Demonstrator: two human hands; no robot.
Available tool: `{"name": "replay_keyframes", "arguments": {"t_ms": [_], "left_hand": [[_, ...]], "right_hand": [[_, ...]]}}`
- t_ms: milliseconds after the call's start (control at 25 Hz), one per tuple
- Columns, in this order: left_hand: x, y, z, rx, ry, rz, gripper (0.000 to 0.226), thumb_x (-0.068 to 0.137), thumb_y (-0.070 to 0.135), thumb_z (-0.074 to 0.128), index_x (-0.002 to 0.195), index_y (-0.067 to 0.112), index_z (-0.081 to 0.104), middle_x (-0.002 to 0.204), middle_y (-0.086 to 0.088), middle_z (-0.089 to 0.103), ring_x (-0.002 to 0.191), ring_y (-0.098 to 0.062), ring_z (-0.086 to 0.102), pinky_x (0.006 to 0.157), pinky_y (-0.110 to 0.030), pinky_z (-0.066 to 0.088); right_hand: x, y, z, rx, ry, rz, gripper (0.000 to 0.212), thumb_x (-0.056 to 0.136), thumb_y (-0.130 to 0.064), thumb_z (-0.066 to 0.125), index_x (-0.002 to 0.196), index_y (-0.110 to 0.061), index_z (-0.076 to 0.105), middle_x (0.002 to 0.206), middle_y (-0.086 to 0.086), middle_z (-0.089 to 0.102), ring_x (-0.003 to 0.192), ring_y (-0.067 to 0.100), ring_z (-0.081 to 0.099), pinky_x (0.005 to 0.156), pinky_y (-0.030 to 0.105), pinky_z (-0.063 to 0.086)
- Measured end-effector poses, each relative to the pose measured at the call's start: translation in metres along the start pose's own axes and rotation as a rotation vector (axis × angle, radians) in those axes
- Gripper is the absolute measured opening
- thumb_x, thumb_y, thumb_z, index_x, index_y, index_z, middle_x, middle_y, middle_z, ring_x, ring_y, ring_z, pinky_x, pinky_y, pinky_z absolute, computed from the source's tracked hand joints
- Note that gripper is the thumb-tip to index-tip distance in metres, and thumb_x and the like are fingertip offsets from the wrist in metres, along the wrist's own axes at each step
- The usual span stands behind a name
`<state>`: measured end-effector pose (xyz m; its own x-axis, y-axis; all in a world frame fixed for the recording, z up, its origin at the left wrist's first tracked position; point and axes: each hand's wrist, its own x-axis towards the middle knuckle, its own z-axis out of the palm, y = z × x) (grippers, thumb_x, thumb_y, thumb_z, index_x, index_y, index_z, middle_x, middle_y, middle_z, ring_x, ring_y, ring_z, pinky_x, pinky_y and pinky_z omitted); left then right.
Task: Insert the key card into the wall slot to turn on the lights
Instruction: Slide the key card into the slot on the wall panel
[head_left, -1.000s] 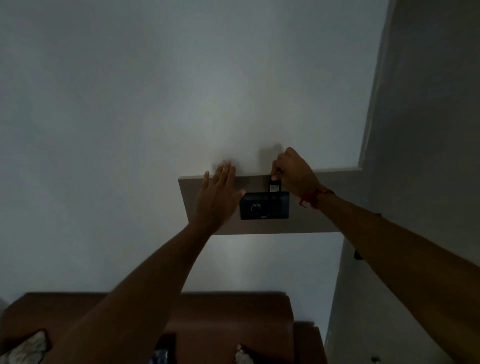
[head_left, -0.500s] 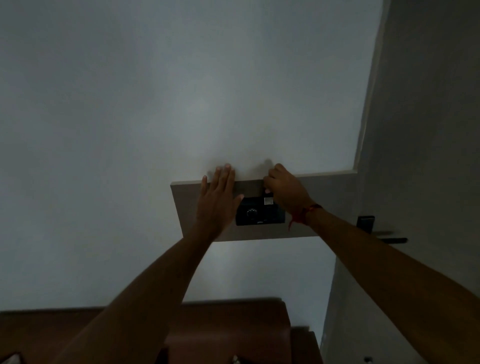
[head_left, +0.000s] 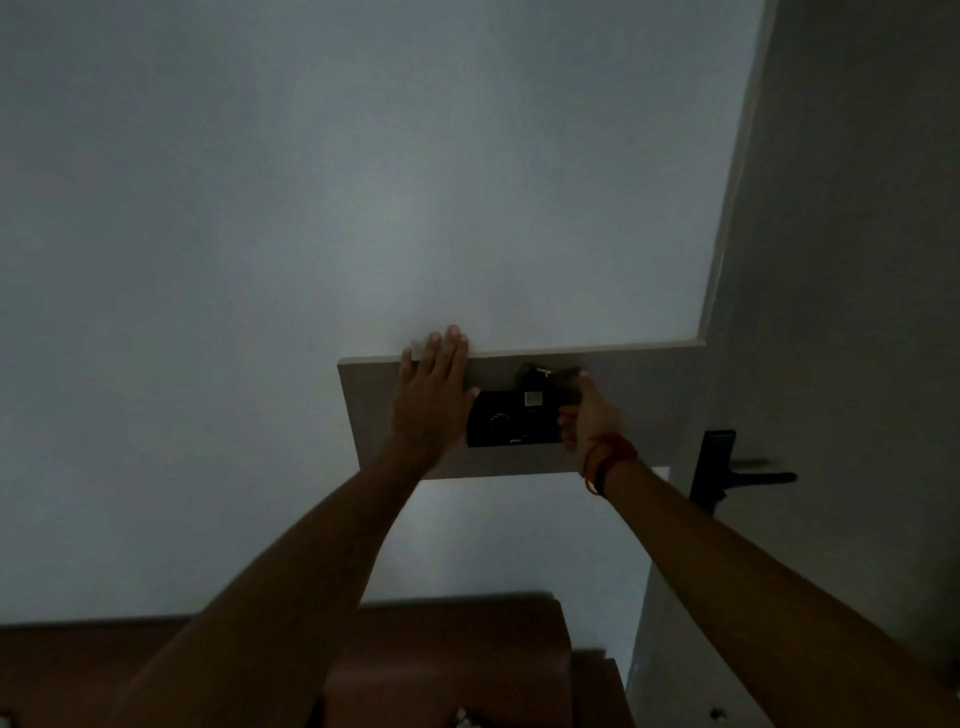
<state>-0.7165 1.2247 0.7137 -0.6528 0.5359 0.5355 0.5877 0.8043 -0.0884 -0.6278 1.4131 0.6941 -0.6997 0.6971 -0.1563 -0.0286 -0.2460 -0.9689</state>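
A dim room, seen from my head camera. My left hand (head_left: 434, 395) lies flat and open against the grey wall panel (head_left: 639, 410), holding nothing, just beside the black switch unit (head_left: 511, 423). A moment ago my right hand (head_left: 587, 415) was pinching the key card (head_left: 534, 387) above the unit; now it has slid off to the unit's right edge, fingers loosely curled and empty as far as I can tell. The card stands upright in the slot at the unit's top, its upper end with a small ring showing. I judge the insertion done, but the room looks dark, so the lights have not visibly come on yet. A door handle (head_left: 748, 475) sits well to the right.
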Motion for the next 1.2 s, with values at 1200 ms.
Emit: {"name": "replay_keyframes", "arguments": {"t_ms": [1200], "left_hand": [[0.001, 0.001, -0.016, 0.009, -0.070, -0.001, 0.068, 0.107, 0.042, 0.036, 0.162, 0.012, 0.008, 0.172, -0.009, 0.003, 0.159, -0.030, 0.006, 0.128, -0.057, 0.007]], "right_hand": [[0.010, -0.014, 0.000, -0.938, 0.009, -1.022, 0.010, 0.095, -0.027, 0.050, 0.090, -0.021, 0.043, 0.072, -0.002, 0.056, 0.059, 0.016, 0.053, 0.046, 0.027, 0.040]]}}
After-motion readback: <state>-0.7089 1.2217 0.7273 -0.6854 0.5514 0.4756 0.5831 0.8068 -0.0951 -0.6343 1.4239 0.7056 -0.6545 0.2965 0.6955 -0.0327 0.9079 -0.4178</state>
